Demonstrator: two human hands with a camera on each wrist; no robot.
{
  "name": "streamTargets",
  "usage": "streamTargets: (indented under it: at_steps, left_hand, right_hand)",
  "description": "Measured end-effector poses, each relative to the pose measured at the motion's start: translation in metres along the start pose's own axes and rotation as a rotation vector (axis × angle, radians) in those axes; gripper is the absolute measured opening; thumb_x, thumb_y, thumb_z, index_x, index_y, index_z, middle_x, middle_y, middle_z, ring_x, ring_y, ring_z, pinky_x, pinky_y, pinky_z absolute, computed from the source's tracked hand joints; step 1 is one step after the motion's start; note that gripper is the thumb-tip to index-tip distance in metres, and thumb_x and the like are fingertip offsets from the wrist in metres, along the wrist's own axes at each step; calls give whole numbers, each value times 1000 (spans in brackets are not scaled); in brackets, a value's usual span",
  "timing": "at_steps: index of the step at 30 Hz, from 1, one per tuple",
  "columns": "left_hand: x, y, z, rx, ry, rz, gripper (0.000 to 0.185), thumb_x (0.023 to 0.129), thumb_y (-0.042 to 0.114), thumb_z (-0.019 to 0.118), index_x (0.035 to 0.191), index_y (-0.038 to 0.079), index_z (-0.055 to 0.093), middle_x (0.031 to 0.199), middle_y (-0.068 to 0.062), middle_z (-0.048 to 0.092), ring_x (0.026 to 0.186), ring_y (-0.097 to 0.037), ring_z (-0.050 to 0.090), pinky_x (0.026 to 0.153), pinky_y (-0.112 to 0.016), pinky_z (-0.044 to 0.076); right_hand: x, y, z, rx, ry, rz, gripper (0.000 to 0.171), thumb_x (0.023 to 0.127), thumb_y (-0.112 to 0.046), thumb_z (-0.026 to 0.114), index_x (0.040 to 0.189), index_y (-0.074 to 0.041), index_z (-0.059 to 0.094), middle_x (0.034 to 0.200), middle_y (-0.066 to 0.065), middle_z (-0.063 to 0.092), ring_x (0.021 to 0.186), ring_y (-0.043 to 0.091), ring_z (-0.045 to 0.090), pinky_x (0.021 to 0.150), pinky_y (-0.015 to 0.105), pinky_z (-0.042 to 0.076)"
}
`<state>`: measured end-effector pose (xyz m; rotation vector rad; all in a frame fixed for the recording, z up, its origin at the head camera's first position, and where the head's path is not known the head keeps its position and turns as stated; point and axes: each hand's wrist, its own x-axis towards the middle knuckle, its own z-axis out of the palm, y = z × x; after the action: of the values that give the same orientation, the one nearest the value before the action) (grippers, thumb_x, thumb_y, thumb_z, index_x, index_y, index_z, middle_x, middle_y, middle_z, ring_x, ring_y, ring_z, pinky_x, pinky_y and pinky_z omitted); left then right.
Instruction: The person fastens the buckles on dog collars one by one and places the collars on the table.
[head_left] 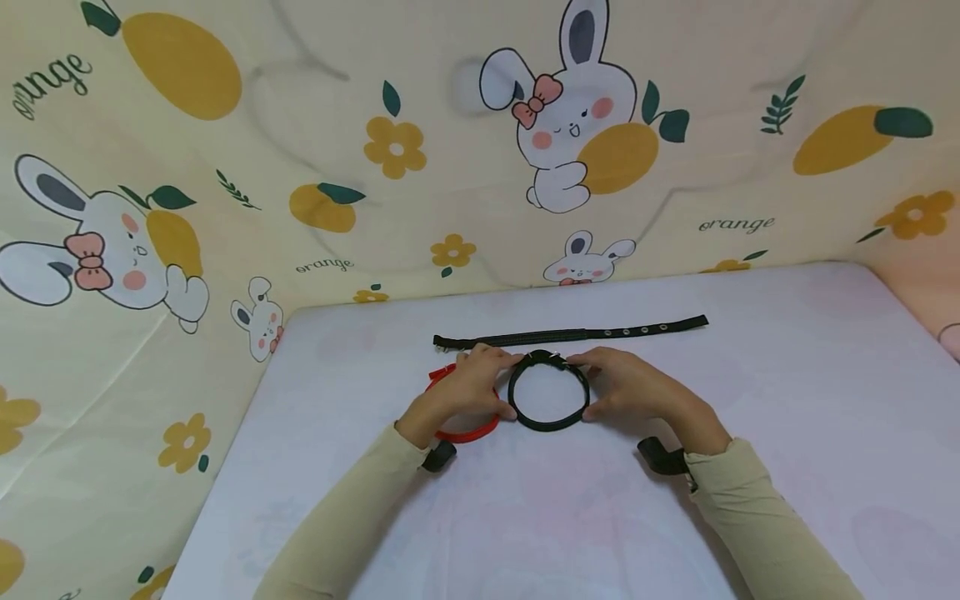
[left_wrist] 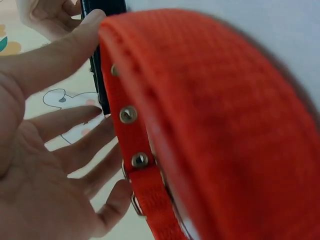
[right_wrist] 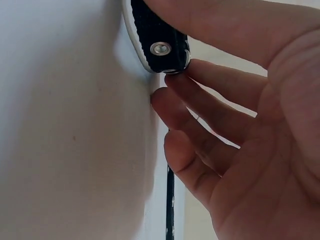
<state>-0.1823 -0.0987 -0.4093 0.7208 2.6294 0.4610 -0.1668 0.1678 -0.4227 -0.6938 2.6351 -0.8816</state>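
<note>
Pale tabletop (head_left: 540, 517), printed cloth (head_left: 465, 204) behind. Left hand (head_left: 471, 387): fingers spread, thumb and fingertips at left side of black collar (head_left: 550, 426); right hand (head_left: 637, 387) likewise touching its right side, fingers loosely curved. Cloth reads "orange," repeated. Red collar (head_left: 471, 436) just left of black collar, partly hand-covered. Eyeleted black strap (head_left: 555, 336) beyond black collar.

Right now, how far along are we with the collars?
Looks done: the red collar forms a loop and sits on the table. In hand: the black looped collar, framed by the left hand and right hand. Probably left: the black strap behind them lies stretched out, not looped. So roughly two of three, if all get looped.
</note>
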Motion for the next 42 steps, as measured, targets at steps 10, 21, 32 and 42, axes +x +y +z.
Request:
streamTargets:
  at_steps: [10,21,32,42]
  left_hand:
    - [-20,-30,-13,-81,181,59,71,81,30,83,144,18,53,144,-10,51,137,-31,38,105,-57,32]
    - [-38,-77,-26,-91,497,-70,43,89,18,75,129,7,63,131,-15,55,126,-35,47,105,-54,37]
    - [-33,-105,-16,218,542,-140,54,90,27,75,137,9,55,132,-14,53,126,-34,45,100,-52,40]
    - [-24,-101,-18,333,385,-170,46,93,30,71,135,15,60,135,-8,58,127,-31,48,101,-52,42]
  right_hand:
    - [-14,13,-27,-52,47,62,74,82,-26,81,146,-7,48,136,16,58,117,32,59,98,55,46]
    - [-28,57,-68,-318,191,-10,41,93,-17,68,131,-2,60,130,22,61,122,43,54,102,60,43]
    - [-43,98,-85,-596,408,-62,32,85,-12,76,114,-2,68,117,20,64,118,43,51,93,60,43]
    - [-47,120,-72,-729,372,-126,35,86,-13,75,118,-3,65,114,16,66,115,40,53,86,57,45]
